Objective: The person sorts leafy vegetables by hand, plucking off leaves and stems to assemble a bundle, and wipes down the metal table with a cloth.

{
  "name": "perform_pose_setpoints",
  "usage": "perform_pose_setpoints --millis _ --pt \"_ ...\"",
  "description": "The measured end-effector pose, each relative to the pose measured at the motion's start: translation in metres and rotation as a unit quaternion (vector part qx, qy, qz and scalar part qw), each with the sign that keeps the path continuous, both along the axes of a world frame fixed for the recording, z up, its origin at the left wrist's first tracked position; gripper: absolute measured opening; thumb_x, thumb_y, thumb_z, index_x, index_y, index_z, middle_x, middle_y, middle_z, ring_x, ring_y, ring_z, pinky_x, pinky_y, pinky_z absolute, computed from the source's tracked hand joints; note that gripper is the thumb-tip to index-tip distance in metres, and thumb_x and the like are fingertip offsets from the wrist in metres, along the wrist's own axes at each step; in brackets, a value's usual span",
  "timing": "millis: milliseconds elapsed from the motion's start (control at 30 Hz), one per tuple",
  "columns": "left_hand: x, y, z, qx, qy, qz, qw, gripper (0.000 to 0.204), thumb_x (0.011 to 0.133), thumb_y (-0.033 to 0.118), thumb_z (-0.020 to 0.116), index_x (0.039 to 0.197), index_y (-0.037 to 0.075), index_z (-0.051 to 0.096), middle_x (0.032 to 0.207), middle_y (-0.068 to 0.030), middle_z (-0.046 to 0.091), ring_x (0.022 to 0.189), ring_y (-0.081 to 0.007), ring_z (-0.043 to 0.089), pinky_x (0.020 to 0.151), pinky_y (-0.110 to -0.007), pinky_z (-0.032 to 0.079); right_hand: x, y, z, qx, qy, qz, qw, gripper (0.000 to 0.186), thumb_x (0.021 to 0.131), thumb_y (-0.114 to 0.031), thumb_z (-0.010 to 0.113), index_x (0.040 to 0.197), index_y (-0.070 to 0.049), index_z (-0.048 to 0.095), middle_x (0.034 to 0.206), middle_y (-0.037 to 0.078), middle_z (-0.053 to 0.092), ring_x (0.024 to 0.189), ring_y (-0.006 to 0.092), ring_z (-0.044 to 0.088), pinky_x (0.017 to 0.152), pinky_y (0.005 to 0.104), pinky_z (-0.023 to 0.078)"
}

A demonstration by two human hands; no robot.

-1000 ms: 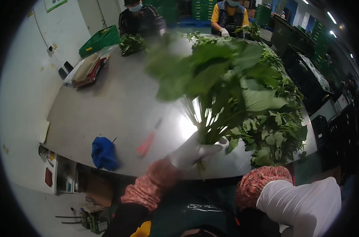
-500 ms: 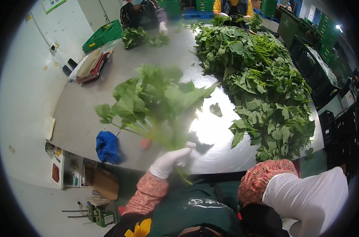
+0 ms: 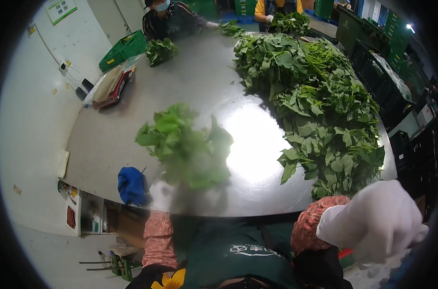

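My left hand (image 3: 161, 195), in a white glove and pink knitted cuff, is at the near edge of the metal table. It appears closed on the stem end of a bunch of leafy greens (image 3: 187, 147), though motion smears its fingers. The leaves hang over the tabletop, blurred. A crumpled blue cloth (image 3: 131, 186) lies just left of that hand. My right hand (image 3: 375, 219), also white-gloved, is raised off the table's near right corner. Its fingers curl downward, and whatever they may hold is hidden.
A large heap of leafy greens (image 3: 320, 111) covers the table's right side. Bags and a red box (image 3: 114, 91) lie at the far left beside a green crate (image 3: 124, 50). Two people (image 3: 173, 21) handle greens across the table. Dark crates (image 3: 385, 77) stand to the right.
My left hand has moved left and toward me with the bunch. My right hand has turned its fingers downward. The far-left person's arm now reaches right, toward greens at the far edge.
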State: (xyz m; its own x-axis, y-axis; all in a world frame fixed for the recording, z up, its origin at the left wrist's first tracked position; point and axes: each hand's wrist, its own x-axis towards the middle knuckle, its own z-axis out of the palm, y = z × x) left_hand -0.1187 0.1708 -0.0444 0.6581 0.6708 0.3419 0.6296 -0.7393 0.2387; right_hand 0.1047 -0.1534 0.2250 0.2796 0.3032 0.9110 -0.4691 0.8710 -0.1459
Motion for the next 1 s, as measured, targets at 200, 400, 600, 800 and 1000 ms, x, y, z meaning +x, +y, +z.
perform_pose_setpoints --millis 200,400,600,800,1000 --pt "0.019 -0.018 0.011 -0.112 0.133 0.154 0.973 0.039 0.071 0.034 0.069 0.102 0.01 0.065 0.08 -0.0171 0.067 0.079 -0.0361 0.065 0.069 -0.045 0.052 0.019 -0.004 -0.044 -0.137 -0.088 -0.23 0.959 0.066 0.1 -0.048 0.03 0.065 -0.003 0.062 0.056 0.005 0.058 0.049 0.0175 0.052 0.076 0.0359 0.048" --pt "0.02 -0.012 0.008 -0.13 0.123 0.188 0.966 0.044 0.068 0.044 0.073 0.093 0.008 0.068 0.082 -0.0175 0.068 0.081 -0.0364 0.065 0.072 -0.045 0.052 0.016 -0.018 -0.101 -0.258 -0.001 -0.255 0.932 0.058 0.099 -0.044 0.04 0.061 -0.005 0.061 0.051 0.003 0.056 0.041 0.0157 0.047 0.07 0.0365 0.047" --pt "0.021 0.004 0.004 -0.159 0.112 0.215 0.957 0.052 0.063 0.052 0.076 0.086 0.005 0.069 0.083 -0.0188 0.068 0.081 -0.037 0.065 0.072 -0.045 0.051 0.012 -0.038 -0.132 -0.348 0.117 -0.325 0.872 0.053 0.096 -0.04 0.047 0.054 -0.007 0.055 0.045 0.003 0.049 0.038 0.015 0.043 0.065 0.0383 0.045" --pt "0.017 0.002 0.02 -0.132 0.086 0.266 0.951 0.062 0.063 0.051 0.078 0.101 0.004 0.064 0.087 -0.0184 0.068 0.082 -0.0371 0.065 0.071 -0.043 0.051 0.005 -0.045 -0.141 -0.361 0.173 -0.335 0.853 0.049 0.095 -0.036 0.048 0.056 -0.007 0.055 0.048 0.002 0.049 0.043 0.0149 0.042 0.067 0.0381 0.044" --pt "0.043 -0.058 0.098 -0.297 -0.223 0.033 0.928 0.037 0.08 0.035 0.07 0.094 0.001 0.064 0.08 -0.0084 0.066 0.07 -0.0252 0.063 0.064 -0.033 0.049 -0.003 -0.05 -0.16 -0.419 0.124 -0.346 0.83 0.048 0.094 -0.038 0.051 0.057 -0.007 0.055 0.049 0.002 0.051 0.044 0.0143 0.044 0.068 0.037 0.045"
